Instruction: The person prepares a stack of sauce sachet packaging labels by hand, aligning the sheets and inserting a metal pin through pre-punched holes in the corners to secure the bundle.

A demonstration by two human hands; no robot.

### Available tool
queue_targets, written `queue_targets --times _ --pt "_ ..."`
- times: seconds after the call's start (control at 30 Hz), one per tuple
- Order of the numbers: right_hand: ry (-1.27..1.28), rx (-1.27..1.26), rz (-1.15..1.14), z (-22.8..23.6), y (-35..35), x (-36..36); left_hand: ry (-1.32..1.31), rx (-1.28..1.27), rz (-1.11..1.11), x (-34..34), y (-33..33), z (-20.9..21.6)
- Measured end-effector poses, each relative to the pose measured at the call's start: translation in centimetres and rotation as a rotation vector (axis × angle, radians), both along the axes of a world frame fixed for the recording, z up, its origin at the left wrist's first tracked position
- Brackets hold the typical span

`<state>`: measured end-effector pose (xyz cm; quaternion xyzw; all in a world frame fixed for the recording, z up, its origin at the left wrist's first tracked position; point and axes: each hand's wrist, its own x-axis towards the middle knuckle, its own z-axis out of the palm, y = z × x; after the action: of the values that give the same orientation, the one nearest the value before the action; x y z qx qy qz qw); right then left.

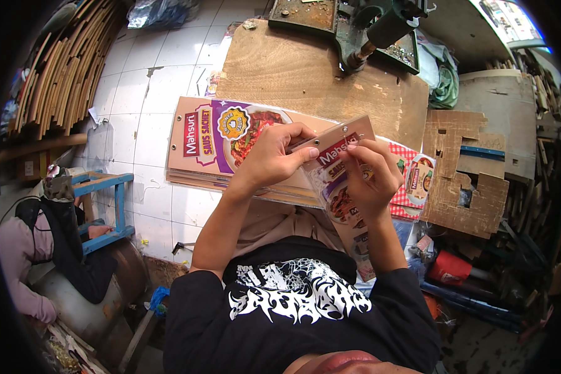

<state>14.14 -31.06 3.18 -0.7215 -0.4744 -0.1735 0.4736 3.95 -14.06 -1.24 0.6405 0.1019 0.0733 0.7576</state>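
Observation:
My left hand (271, 156) grips the left edge of a long printed panel (359, 127), its thumb pressed on the face beside a metal eyelet (316, 142). A second eyelet (345, 129) sits near the panel's top edge. The panel lies tilted toward my body, its lower end over my lap. My right hand (377, 177) is closed over the panel's face, thumb and fingertips pinched together just below the eyelets; what they pinch is too small to make out. Under both hands lies a stack of similar tan and purple panels (193, 163), with eyelets in the visible corners.
Beyond the stack, a dark hand press (380, 34) with trays of small metal parts (305, 14) stands on a wooden tabletop (262, 68). A red checkered panel (405, 196) and cut cardboard (474, 199) lie at right. A blue frame (115, 209) stands left.

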Motion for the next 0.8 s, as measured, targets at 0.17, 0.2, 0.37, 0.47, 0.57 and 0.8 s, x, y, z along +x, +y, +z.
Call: queue_targets --times 0.17,0.2,0.37,0.47,0.57,0.8 --pt "0.069 -0.093 0.028 -0.3 0.5 -0.8 0.023 -0.074 0.021 0.2 -0.4 0.9" --pt "0.07 -0.109 0.002 -0.4 0.6 -0.9 0.027 -0.085 0.025 0.2 -0.4 0.8" --pt "0.054 -0.107 0.02 -0.8 0.7 -0.5 0.077 -0.003 0.004 0.1 -0.2 1.2" --pt "0.052 -0.112 0.047 -0.8 0.6 -0.4 0.035 -0.083 0.052 0.1 -0.4 0.9" --pt "0.043 -0.12 0.064 -0.6 0.7 -0.2 0.026 -0.13 0.042 0.1 -0.4 0.9" --pt "-0.026 -0.107 0.093 -0.9 0.6 0.2 -0.008 -0.173 0.048 0.1 -0.6 0.6"
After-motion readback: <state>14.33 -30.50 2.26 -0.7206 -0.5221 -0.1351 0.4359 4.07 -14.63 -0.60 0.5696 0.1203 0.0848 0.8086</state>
